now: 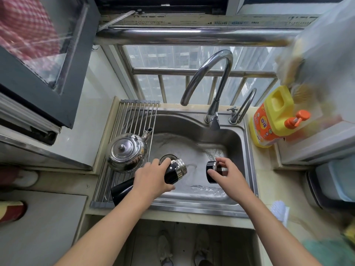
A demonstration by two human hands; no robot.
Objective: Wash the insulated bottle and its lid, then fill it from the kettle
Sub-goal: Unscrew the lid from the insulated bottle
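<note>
Head view over a wet sink [244, 150]: left hand [151, 178] grips the black bottle [172, 173], tilted over the basin; right hand [223, 172] pinches its lid [212, 174]. Washing seems underway; next likely needs rinsing, then the kettle [126, 150].

We look down on a pale stone surface [267, 189] under a window [149, 58]. Daylight comes through the glass, and we see hazy tall blocks [192, 54] outside. A thick steel rail [192, 34] crosses the window, with a barred guard [192, 72] below it. At left a dark-framed sash [38, 93] stands open beside pale wall tiles [90, 112]. Below the surface's front edge lies a grey floor [146, 244].
</note>
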